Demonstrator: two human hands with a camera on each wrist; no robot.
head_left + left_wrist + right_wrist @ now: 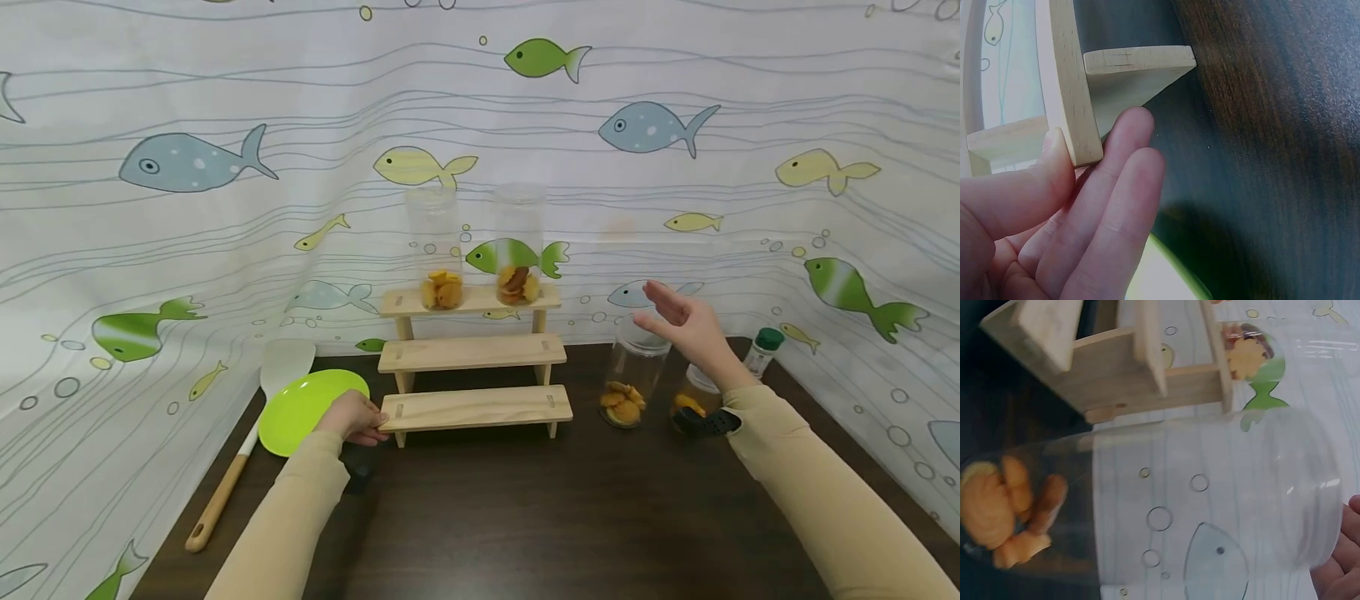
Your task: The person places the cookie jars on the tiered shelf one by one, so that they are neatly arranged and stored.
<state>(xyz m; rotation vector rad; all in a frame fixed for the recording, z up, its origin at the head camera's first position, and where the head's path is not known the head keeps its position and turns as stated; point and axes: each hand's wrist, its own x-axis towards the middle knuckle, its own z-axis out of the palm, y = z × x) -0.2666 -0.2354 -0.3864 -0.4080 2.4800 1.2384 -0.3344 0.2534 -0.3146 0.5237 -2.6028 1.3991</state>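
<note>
A three-step wooden rack stands on the dark table. My left hand pinches the left end of its lowest step, thumb on top and fingers beneath, as the left wrist view shows closely. On the top step are two tall clear jars with cookies, a left jar and a right jar. Another tall jar with cookies in its bottom stands on the table right of the rack. My right hand is at this jar's top, thumb and fingers spread apart; whether it touches the lid I cannot tell.
A lime-green plate lies left of the rack, beside a spatula with a wooden handle. Behind my right wrist stand a shorter jar and a green-capped shaker. Fish-patterned cloth walls the back and sides.
</note>
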